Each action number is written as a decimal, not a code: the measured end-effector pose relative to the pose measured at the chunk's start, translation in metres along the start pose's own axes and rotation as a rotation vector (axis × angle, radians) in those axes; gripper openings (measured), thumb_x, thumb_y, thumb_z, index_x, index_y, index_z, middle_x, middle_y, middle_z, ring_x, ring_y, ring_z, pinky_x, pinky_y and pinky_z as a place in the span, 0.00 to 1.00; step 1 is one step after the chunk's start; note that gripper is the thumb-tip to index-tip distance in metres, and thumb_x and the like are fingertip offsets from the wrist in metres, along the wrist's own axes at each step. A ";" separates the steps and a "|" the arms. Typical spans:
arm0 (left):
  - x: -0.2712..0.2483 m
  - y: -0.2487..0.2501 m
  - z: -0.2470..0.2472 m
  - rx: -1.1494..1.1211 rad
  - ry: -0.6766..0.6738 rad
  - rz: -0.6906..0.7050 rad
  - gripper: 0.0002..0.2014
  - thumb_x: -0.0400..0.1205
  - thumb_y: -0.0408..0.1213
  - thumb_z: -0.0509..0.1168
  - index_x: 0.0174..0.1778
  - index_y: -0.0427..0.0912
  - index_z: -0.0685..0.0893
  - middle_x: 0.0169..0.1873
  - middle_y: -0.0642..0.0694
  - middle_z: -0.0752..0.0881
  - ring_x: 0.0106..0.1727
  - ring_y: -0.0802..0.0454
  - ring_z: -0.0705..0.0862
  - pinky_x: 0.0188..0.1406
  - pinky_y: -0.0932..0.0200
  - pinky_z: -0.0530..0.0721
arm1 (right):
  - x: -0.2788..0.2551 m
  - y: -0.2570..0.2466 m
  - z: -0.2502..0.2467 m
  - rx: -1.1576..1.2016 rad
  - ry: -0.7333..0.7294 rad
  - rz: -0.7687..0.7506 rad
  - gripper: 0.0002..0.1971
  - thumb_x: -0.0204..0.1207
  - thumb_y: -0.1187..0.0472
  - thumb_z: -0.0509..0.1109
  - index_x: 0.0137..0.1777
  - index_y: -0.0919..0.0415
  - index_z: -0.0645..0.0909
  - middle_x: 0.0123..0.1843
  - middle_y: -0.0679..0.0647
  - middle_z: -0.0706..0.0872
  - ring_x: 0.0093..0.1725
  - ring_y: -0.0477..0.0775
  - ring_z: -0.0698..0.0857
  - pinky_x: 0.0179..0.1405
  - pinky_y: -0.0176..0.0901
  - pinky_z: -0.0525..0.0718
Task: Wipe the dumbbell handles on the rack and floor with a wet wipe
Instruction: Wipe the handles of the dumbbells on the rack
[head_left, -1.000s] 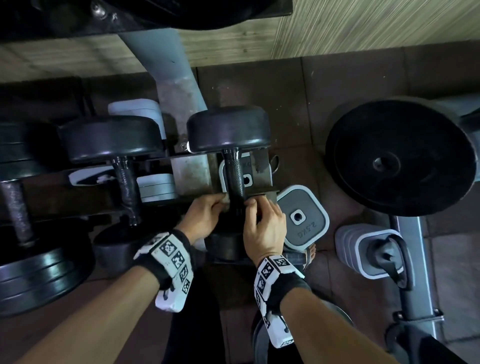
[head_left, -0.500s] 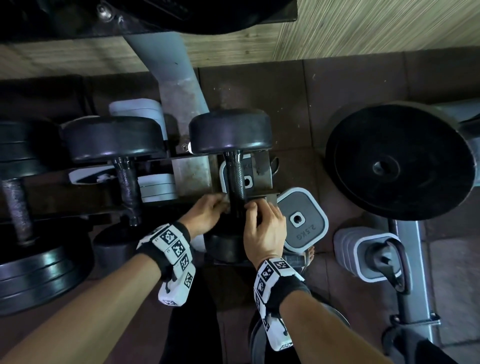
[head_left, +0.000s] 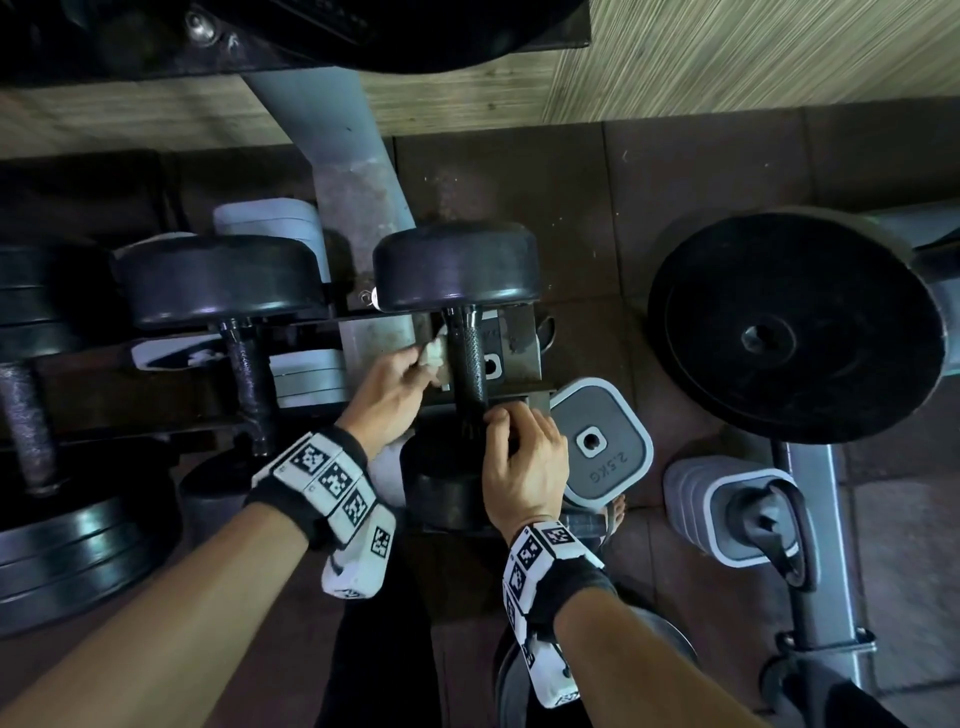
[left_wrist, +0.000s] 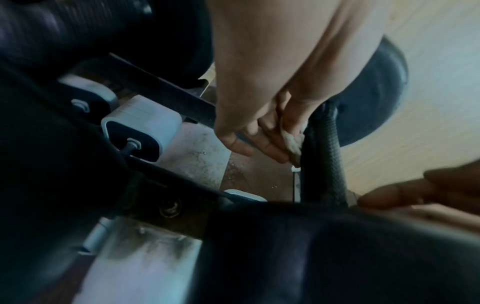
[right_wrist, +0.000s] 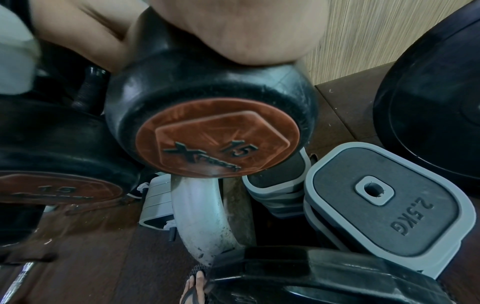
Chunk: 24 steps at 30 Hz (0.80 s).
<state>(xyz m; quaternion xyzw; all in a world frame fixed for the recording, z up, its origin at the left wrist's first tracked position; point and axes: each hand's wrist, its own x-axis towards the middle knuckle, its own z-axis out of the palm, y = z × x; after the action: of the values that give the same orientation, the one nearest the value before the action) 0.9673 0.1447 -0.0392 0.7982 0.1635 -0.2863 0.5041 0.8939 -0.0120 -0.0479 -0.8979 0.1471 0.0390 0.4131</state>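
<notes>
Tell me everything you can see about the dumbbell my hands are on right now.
The dumbbell lies across the rack rails, one round black rubber head far, one near. Its near end cap is reddish-brown, marked 15. The dark knurled handle is bare in the middle. The left hand presses a white wet wipe against its left side; the right hand pinches its near end.

Dim overall; wrist views blurred, dark foreground; wide-angle edge distortion.
</notes>
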 end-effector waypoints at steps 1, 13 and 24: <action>0.000 -0.001 0.001 0.026 0.007 0.023 0.11 0.89 0.34 0.60 0.60 0.35 0.86 0.54 0.42 0.89 0.55 0.49 0.86 0.51 0.75 0.77 | 0.000 0.000 0.000 -0.001 0.003 -0.002 0.17 0.81 0.51 0.56 0.39 0.58 0.82 0.34 0.50 0.83 0.39 0.60 0.80 0.42 0.58 0.80; -0.011 -0.013 0.014 0.088 0.020 0.043 0.10 0.89 0.33 0.59 0.52 0.32 0.84 0.46 0.43 0.89 0.46 0.54 0.84 0.42 0.75 0.75 | 0.000 0.000 0.000 -0.004 0.009 0.000 0.16 0.81 0.51 0.57 0.39 0.58 0.82 0.35 0.51 0.84 0.39 0.60 0.81 0.43 0.57 0.81; -0.024 -0.030 0.023 0.118 -0.033 0.106 0.11 0.89 0.34 0.60 0.42 0.40 0.84 0.41 0.49 0.89 0.45 0.55 0.84 0.53 0.53 0.80 | 0.001 0.000 0.000 0.002 0.005 -0.009 0.17 0.81 0.51 0.56 0.38 0.58 0.81 0.35 0.52 0.85 0.40 0.62 0.81 0.42 0.56 0.80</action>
<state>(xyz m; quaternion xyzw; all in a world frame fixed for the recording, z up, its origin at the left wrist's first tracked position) 0.9255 0.1384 -0.0531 0.8292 0.0957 -0.2813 0.4734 0.8945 -0.0120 -0.0482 -0.8983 0.1440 0.0346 0.4136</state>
